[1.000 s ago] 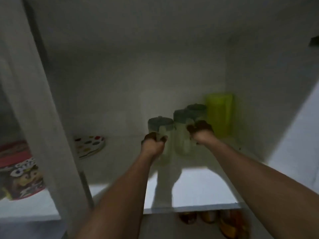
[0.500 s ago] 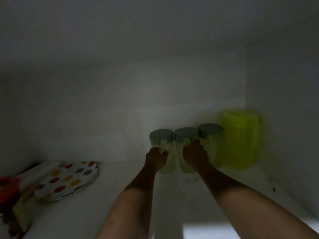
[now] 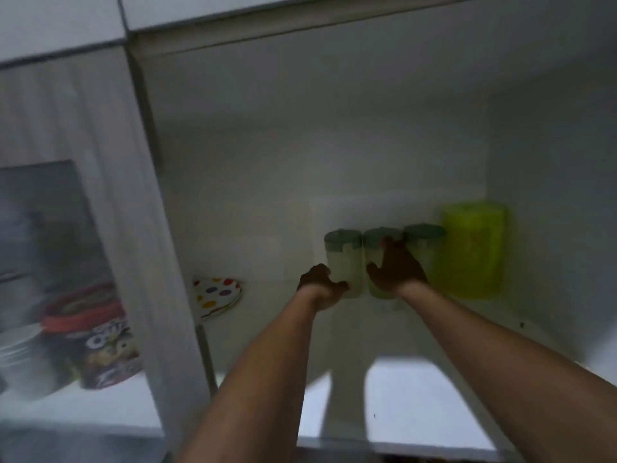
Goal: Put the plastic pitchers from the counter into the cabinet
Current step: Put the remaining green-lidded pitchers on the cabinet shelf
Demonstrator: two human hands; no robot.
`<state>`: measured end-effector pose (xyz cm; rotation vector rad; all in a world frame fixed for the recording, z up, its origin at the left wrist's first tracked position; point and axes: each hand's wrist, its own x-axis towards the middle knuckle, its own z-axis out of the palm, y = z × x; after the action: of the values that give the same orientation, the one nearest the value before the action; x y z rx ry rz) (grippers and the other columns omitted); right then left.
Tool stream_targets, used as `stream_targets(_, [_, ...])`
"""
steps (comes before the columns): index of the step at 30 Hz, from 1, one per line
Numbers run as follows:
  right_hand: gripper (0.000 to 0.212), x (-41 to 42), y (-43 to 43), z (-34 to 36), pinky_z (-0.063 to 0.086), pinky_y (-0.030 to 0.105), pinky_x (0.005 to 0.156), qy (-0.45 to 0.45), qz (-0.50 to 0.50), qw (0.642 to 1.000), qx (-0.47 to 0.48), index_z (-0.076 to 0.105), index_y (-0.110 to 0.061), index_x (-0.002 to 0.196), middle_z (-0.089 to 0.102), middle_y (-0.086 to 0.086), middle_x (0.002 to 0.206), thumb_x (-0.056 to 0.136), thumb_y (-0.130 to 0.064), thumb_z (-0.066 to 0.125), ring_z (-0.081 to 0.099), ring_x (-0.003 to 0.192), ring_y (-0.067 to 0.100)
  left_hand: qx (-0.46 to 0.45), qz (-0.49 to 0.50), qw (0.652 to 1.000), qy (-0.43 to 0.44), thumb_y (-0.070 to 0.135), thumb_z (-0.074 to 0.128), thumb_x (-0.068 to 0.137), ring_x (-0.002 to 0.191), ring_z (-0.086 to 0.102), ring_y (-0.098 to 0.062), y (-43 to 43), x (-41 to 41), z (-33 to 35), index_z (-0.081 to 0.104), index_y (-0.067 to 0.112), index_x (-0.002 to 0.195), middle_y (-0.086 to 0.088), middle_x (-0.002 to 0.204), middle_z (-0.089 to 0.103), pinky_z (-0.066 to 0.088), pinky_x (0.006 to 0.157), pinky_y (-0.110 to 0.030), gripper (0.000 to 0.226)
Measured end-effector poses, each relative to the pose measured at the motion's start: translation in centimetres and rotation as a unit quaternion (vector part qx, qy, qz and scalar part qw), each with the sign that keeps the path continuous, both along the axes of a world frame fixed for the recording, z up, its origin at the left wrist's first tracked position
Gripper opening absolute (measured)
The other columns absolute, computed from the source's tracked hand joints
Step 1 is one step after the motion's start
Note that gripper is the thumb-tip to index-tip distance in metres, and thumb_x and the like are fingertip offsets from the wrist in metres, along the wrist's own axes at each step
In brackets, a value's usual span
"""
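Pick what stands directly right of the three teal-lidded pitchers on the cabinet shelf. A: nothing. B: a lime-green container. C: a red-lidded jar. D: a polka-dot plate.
B: the lime-green container stands at the right end of the row, beside the rightmost pitcher; the polka-dot plate lies far to the left.

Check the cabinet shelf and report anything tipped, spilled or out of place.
Nothing stands out. Three teal-lidded pitchers stand upright in a row beside the green pitcher, the left hand and right hand at two of them. The dotted plates lie flat.
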<state>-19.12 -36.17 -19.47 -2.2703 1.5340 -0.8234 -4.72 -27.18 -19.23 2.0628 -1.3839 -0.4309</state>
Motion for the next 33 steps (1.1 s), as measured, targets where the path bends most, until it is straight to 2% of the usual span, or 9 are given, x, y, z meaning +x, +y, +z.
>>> stream_targets(3, [0.056, 0.7, 7.8, 0.4, 0.051, 0.041, 0.09, -0.018, 0.043, 0.999, -0.029, 0.044, -0.01, 0.136, 0.053, 0.021, 0.133, 0.087, -0.032, 0.06, 0.057, 0.114, 0.038, -0.041, -0.003, 0.999, 0.014, 0.04, 0.073, 0.088, 0.12, 0.061, -0.029, 7.5, -0.5, 0.4, 0.056, 0.009, 0.136, -0.013, 0.135, 0.063, 0.049, 0.097, -0.03, 0.06])
stream_targets(6, [0.048, 1.7, 16.0, -0.2, 0.046, 0.044, 0.101, -0.033, 0.097, 0.993, -0.061, 0.049, -0.009, 0.133, 0.049, 0.017, 0.137, 0.09, -0.028, 0.06, 0.051, 0.125, 0.038, -0.068, 0.0, 0.997, 0.024, 0.034, 0.073, 0.089, 0.111, 0.068, -0.029, 15.6, 0.3, 0.1, 0.066, 0.006, 0.124, -0.013, 0.121, 0.071, 0.053, 0.092, -0.031, 0.046])
stream_targets(9, [0.044, 4.0, 24.0, -1.2, 0.045, 0.043, 0.101, -0.003, 0.168, 0.975, -0.146, 0.053, -0.014, 0.131, 0.053, 0.012, 0.132, 0.089, -0.027, 0.057, 0.051, 0.124, 0.033, -0.09, 0.028, 0.995, 0.033, 0.029, 0.072, 0.089, 0.098, 0.073, -0.032, 24.3, 2.4, -0.4, 0.074, 0.006, 0.106, -0.017, 0.101, 0.077, 0.058, 0.081, -0.036, 0.029])
stream_targets(11, [0.046, 6.5, 29.1, -1.3, 0.046, 0.042, 0.1, 0.024, 0.213, 0.957, -0.195, 0.054, -0.015, 0.132, 0.055, 0.009, 0.132, 0.088, -0.028, 0.055, 0.053, 0.122, 0.031, -0.094, 0.074, 0.993, 0.002, 0.028, 0.07, 0.089, 0.092, 0.074, -0.028, 30.7, 4.3, -0.6, 0.076, 0.009, 0.102, -0.014, 0.096, 0.078, 0.056, 0.071, -0.031, 0.024])
stream_targets(13, [0.052, 9.7, 34.0, -1.4, 0.043, 0.041, 0.103, 0.033, 0.265, 0.94, -0.214, 0.052, -0.015, 0.137, 0.053, 0.008, 0.14, 0.087, -0.026, 0.056, 0.051, 0.128, 0.03, -0.086, 0.135, 0.986, -0.053, 0.029, 0.066, 0.09, 0.092, 0.073, -0.025, 37.1, 6.9, -1.0, 0.075, 0.013, 0.107, -0.01, 0.103, 0.077, 0.053, 0.068, -0.029, 0.025])
stream_targets(19, [0.069, 22.3, 48.8, -3.2, 0.026, 0.05, 0.121, 0.058, 0.442, 0.85, -0.279, 0.036, -0.017, 0.152, 0.029, 0.007, 0.163, 0.088, -0.03, 0.058, 0.024, 0.152, 0.027, 0.019, 0.305, 0.914, -0.267, 0.039, 0.057, 0.094, 0.142, 0.039, -0.029, 57.9, 15.5, -4.1, 0.039, 0.023, 0.152, -0.006, 0.156, 0.044, 0.04, 0.113, -0.046, 0.063])
stream_targets(23, [0.068, 29.8, 59.6, -6.6, 0.017, 0.048, 0.124, 0.071, 0.548, 0.794, -0.253, 0.023, -0.023, 0.157, 0.016, 0.002, 0.168, 0.095, -0.036, 0.049, 0.011, 0.155, 0.022, 0.092, 0.426, 0.865, -0.248, 0.041, 0.055, 0.095, 0.148, 0.03, -0.03, 71.5, 19.5, -7.5, 0.029, 0.024, 0.156, -0.007, 0.163, 0.032, 0.035, 0.116, -0.046, 0.069])
stream_targets(28, [0.066, 39.1, 70.8, -11.7, 0.024, 0.046, 0.121, 0.069, 0.655, 0.717, -0.229, 0.028, -0.021, 0.155, 0.025, 0.004, 0.164, 0.094, -0.036, 0.05, 0.018, 0.153, 0.025, 0.153, 0.522, 0.816, -0.197, 0.041, 0.055, 0.094, 0.147, 0.029, -0.031, 83.6, 23.6, -12.4, 0.03, 0.025, 0.156, -0.007, 0.161, 0.033, 0.036, 0.114, -0.048, 0.069])
stream_targets(33, [0.064, 48.5, 78.5, -17.1, 0.032, 0.041, 0.115, 0.077, 0.711, 0.683, -0.148, 0.032, -0.02, 0.152, 0.036, 0.005, 0.158, 0.094, -0.038, 0.051, 0.032, 0.146, 0.025, 0.197, 0.59, 0.773, -0.122, 0.041, 0.055, 0.093, 0.145, 0.033, -0.032, 90.7, 29.2, -17.9, 0.03, 0.024, 0.155, -0.008, 0.16, 0.035, 0.039, 0.112, -0.047, 0.069])
